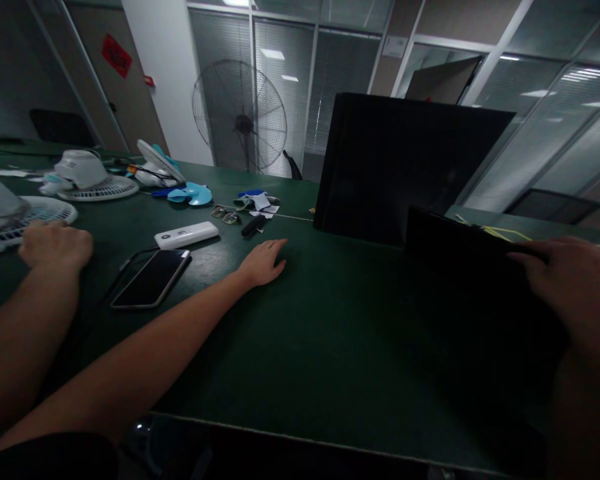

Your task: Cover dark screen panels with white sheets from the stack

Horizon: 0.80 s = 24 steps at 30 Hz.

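Observation:
My left hand lies on the dark green tabletop with its fingers out and the thumb apart, holding nothing. At the right, my right hand grips the top edge of a thin black panel. Its thumb shows on the near side, while the other fingers are mostly hidden. The panel stands on edge in deep shadow, so its lower part and exact kind cannot be made out. Directly behind it rises a large black boxy object, and whether the two are joined is unclear.
Another person's closed hand rests on the table at the left, near white fan parts. A phone, a white power bank, glasses and a blue fan blade lie nearby. A large standing fan is behind the table.

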Tool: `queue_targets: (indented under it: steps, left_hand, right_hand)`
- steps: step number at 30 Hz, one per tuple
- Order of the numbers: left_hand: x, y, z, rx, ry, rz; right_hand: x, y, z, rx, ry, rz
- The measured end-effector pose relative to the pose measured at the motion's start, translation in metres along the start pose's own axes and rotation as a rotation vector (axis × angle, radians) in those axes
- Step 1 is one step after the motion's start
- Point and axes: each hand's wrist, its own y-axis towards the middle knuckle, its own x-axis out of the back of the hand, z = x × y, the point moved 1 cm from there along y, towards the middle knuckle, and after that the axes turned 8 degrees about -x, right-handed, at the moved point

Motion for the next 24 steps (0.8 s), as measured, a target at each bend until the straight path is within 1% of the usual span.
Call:
queue_targets:
  steps: [5,9,11,14,16,17,19,21,24]
  left_hand:
    - [0.001,0.001,0.0,-0.001,-0.012,0.016]
    - [0.0,0.001,0.002,0.009,-0.054,0.012]
    - [-0.002,0.002,0.004,0.031,-0.083,0.008]
    - [-0.007,0.005,0.013,0.076,-0.168,-0.027]
    - [-0.01,0.008,0.023,0.166,-0.305,-0.089]
    - [-0.012,0.01,0.029,0.238,-0.416,-0.135]
    - [-0.014,0.014,0.042,0.395,-0.667,-0.23]
    - [-0.013,0.018,0.051,0.488,-0.833,-0.281]
    - [-0.008,0.02,0.056,0.514,-0.974,-0.266]
  right_hand:
    - [0.009,-0.002,0.007,-0.065,-0.001,0.052]
    - [0.018,-0.008,0.012,-0.043,-0.009,0.083]
    - [0.027,-0.017,0.019,-0.014,-0.001,0.043]
    - [0.05,-0.043,0.041,0.075,0.043,-0.121]
    - [0.068,-0.067,0.062,0.19,0.097,-0.206]
    - [0.077,-0.08,0.073,0.263,0.143,-0.218]
    - [0.087,-0.106,0.097,0.45,0.283,-0.189]
    - [0.088,-0.132,0.121,0.667,0.467,-0.139]
    - [0.071,-0.169,0.158,0.956,0.669,-0.088]
